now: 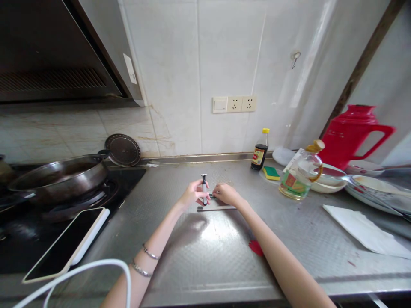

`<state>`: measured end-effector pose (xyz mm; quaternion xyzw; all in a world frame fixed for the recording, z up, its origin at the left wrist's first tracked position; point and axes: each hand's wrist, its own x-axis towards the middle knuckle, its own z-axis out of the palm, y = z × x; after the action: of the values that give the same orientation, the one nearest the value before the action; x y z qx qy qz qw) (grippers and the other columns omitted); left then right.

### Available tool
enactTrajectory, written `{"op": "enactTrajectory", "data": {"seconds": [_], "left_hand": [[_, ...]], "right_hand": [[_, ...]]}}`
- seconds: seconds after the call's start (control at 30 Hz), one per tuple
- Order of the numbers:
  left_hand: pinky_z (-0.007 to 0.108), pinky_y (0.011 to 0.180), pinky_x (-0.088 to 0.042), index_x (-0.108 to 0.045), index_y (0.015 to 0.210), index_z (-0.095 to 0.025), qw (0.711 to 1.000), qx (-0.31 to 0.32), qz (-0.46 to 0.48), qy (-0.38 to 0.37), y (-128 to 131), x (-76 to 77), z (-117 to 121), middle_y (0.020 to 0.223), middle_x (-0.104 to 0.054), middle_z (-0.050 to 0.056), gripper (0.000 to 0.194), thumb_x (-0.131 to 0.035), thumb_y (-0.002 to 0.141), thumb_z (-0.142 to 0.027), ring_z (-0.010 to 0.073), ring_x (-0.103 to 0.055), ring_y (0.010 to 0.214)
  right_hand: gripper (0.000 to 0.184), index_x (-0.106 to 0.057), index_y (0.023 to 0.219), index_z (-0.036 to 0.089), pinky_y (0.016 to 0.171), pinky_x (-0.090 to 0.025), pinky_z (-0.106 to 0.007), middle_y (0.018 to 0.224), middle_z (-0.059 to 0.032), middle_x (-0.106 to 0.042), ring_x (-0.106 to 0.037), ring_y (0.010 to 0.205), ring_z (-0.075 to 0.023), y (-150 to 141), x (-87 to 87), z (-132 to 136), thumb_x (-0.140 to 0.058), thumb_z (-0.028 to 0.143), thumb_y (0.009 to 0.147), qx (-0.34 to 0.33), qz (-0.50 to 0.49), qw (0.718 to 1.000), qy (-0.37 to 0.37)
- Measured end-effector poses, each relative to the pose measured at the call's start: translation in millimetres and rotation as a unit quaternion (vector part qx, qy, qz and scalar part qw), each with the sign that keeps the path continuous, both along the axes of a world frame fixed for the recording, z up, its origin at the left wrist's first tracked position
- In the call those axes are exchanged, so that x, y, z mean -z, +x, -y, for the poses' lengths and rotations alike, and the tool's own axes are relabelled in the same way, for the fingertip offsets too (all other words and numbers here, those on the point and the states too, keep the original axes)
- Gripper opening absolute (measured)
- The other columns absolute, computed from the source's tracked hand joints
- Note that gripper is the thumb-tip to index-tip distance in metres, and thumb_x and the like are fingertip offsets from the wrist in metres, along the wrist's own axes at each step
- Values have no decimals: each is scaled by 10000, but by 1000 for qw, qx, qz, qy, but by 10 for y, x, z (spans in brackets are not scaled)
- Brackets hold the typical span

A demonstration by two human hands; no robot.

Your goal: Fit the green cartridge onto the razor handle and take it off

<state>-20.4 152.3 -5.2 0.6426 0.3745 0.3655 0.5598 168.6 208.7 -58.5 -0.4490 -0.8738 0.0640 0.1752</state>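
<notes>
A small razor with a grey and black handle stands upright in the fingers of my left hand, its T-shaped head at the top. My right hand is just beside it, low over the counter, fingers closed at a small dark thing that I cannot make out. Below both hands a thin stick with a dark left end, like a toothbrush, lies crosswise on the steel counter. Its right end meets my right wrist. A red flat piece is partly hidden by my right forearm.
On the left, a steel pan sits on the stove, with a phone and white cable nearer. To the right are a soy sauce bottle, sponge, oil jug, red thermos, dishes and white paper.
</notes>
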Motion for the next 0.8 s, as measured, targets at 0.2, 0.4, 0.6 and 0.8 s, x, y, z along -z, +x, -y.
{"op": "enactTrajectory", "data": {"seconds": [0.2,0.4,0.6,0.8], "left_hand": [[214,439,-469,-454,887,-183,1000,-2,-4,3,9,2,10,654,-627,22,277,-624,692,-283,188,-651,578],[224,439,-475,-450,891,-180,1000,0,-8,1,9,9,4,651,-626,22,282,-618,693,-288,184,-648,561],[218,440,-478,-438,904,-182,1000,0,-8,3,7,26,-2,662,-625,24,276,-609,714,-286,180,-648,568],[212,439,-474,-445,897,-180,1000,-1,-1,6,3,28,-4,663,-629,24,291,-626,698,-292,173,-646,566]], "right_hand": [[216,-720,829,200,719,-385,-224,873,-81,-678,-587,872,-181,3,-18,19,-515,267,829,0,0,1000,8],[217,-712,839,193,728,-383,-229,855,-80,-685,-589,857,-180,8,-42,43,-511,275,833,-1,-3,1000,14],[212,-700,807,180,683,-378,-226,829,-83,-682,-593,818,-179,2,-65,67,-499,240,831,6,4,1000,17],[213,-695,785,176,682,-378,-222,830,-85,-679,-593,811,-175,-1,-55,60,-490,217,828,12,0,1000,11]]}}
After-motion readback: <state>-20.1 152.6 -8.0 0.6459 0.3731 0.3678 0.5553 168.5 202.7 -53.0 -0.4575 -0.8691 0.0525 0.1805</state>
